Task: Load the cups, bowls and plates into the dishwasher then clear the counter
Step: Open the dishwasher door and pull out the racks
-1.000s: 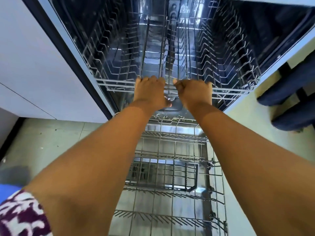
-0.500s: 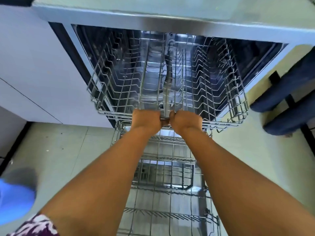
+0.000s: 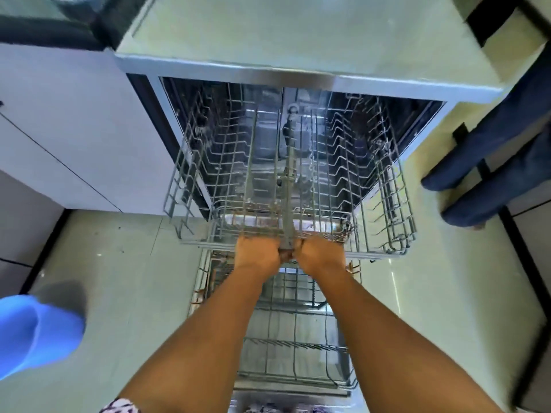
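The dishwasher [image 3: 298,79] stands open under the counter. Its upper wire rack [image 3: 387,204] is slid out toward me and holds no dishes. My left hand [image 3: 258,253] and my right hand [image 3: 320,254] sit side by side, each gripping the rack's front rail at the middle. Below my forearms the lower wire rack [image 3: 295,347] is pulled out over the open door, with no dishes in it. No cups, bowls or plates show in this view.
The pale counter top [image 3: 298,31] runs above the dishwasher. White cabinet fronts [image 3: 65,129] stand to the left. A person's dark-trousered legs [image 3: 492,162] stand on the tiled floor at the right. A blue object [image 3: 32,332] lies at the lower left.
Both hands have drawn the upper rack out of the dishwasher toward me. The view has pulled back and up, bringing the counter top into sight.
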